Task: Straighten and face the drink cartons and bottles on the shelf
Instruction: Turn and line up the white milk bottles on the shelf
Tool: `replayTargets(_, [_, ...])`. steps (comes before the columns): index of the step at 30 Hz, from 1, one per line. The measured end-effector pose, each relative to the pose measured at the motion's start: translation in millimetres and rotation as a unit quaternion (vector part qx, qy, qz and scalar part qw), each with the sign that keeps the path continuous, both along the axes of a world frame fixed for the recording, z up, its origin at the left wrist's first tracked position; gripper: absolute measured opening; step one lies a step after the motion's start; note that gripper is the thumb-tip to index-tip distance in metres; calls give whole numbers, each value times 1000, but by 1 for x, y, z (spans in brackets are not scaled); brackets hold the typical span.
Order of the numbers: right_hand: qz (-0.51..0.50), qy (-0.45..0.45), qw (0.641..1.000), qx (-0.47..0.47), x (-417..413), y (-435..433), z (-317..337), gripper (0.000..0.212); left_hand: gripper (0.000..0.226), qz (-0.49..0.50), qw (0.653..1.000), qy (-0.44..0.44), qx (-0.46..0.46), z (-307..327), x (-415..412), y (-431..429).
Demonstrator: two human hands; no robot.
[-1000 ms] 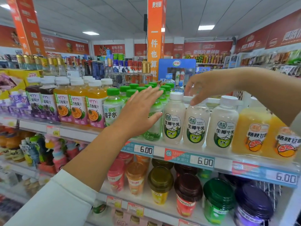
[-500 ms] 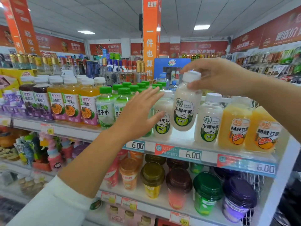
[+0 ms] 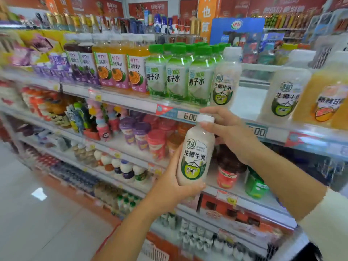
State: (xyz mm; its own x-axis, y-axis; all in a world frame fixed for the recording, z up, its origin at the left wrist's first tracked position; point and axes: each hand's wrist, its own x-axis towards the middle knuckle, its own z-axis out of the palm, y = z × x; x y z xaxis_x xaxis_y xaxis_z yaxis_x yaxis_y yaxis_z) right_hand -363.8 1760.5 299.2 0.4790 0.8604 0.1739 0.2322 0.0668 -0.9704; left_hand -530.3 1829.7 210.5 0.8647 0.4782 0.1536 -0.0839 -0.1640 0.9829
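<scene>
Your left hand (image 3: pixel 175 183) cups the base of the coconut-milk bottle (image 3: pixel 195 153), fingers curled under it. Your right hand (image 3: pixel 227 132) pinches its white cap (image 3: pixel 205 118). The bottle sits nearly upright, label toward you, near and below the price strip (image 3: pixel 188 115). On the top shelf (image 3: pixel 248 102), a matching bottle (image 3: pixel 225 80) stands just right of the green-capped bottles (image 3: pixel 177 78); a second matching bottle (image 3: pixel 284 91) stands further right, across a gap.

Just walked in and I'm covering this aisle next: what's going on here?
A person holds one white coconut-milk bottle in front of the shelves. The left hand grips its base; the right hand holds it by the cap. Its label faces the camera. On the upper shelf, a gap shows between two matching bottles.
</scene>
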Motion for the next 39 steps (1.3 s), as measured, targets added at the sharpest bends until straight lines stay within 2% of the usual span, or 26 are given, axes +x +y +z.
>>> replayTargets(9, [-29,71,997,-18,-60,11,-72,15,88,90,994,55,-32,-47,-59,-20])
replayTargets(15, [-40,137,990,-16,-81,11,-91,16,88,99,992,49,-53,-61,-71,-28])
replayTargets(31, [-43,142,989,-16,-94,16,-97,17,86,99,994,31,-36,-59,-78,-27])
replayTargets(35, [-67,145,987,-6,-92,20,-98,13,96,102,993,49,-19,-60,-79,-26])
replayTargets(37, [-73,190,979,7,-91,20,-99,13,98,109,992,40,-45,-59,-80,-26])
replayTargets(39, [-56,277,959,33,-92,19,-98,18,91,98,988,21,-120,-60,-81,-25])
